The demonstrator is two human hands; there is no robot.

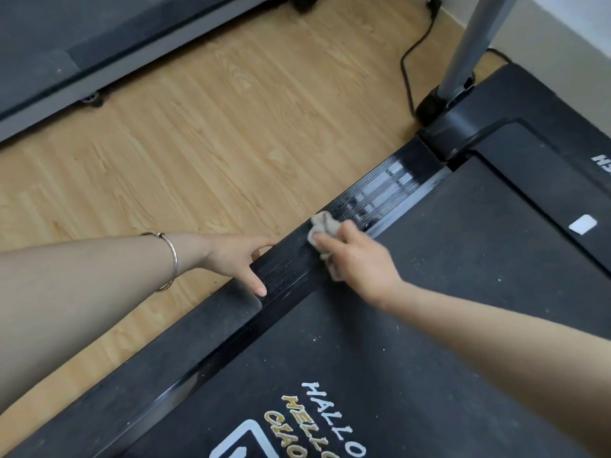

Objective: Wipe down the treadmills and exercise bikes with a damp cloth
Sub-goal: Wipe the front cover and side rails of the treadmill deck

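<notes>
Right hand (360,259): cloth (325,226) is gripped by curled fingers on treadmill rail (373,193).
Left hand (238,259): straight fingers are laid against the rail.

Side rail (373,200): black ribbed plastic, glossy and wet-looking mid frame, duller toward lower left. Belt (446,259): matt, grainy, dusty specks. Cloth (325,226): beige fabric, crumpled. Floor (215,143): pale wood-grain, smooth. Post (472,44) upper right: grey metal, satin. Bangle (173,259): shiny metal.
</notes>
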